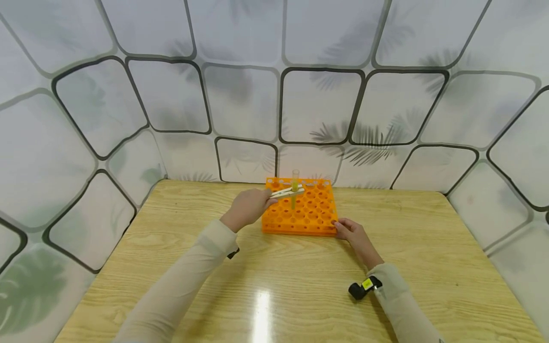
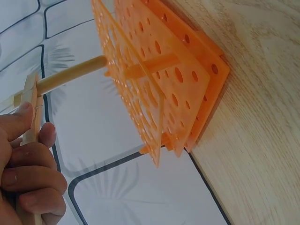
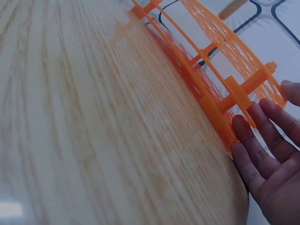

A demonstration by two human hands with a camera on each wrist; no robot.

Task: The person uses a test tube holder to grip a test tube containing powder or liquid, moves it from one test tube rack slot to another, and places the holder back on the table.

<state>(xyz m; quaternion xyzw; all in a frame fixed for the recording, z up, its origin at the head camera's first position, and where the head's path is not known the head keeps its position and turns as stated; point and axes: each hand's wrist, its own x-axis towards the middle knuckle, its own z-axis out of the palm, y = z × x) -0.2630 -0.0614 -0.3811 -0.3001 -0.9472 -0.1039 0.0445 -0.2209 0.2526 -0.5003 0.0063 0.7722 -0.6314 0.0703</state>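
Observation:
My left hand [image 1: 249, 208] grips a wooden test tube holder [image 1: 280, 194], thumb and fingers wrapped about its handle in the left wrist view. Between the holder's jaws stands a glass test tube [image 1: 293, 202] with yellow liquid, roughly upright. Its lower end is close over the orange test tube rack [image 1: 299, 228]; whether it touches the top plate I cannot tell. At the rack's near right corner, my right hand [image 1: 355, 238] holds on, with the thumb by the upper plate and the fingertips [image 3: 240, 123] against the side.
The rack rests on a light wood-grain table [image 1: 193, 209], towards its far edge. Patterned cloth walls [image 1: 244, 105] stand behind and at both sides. A black wrist camera [image 1: 358, 290] sits on the right wrist.

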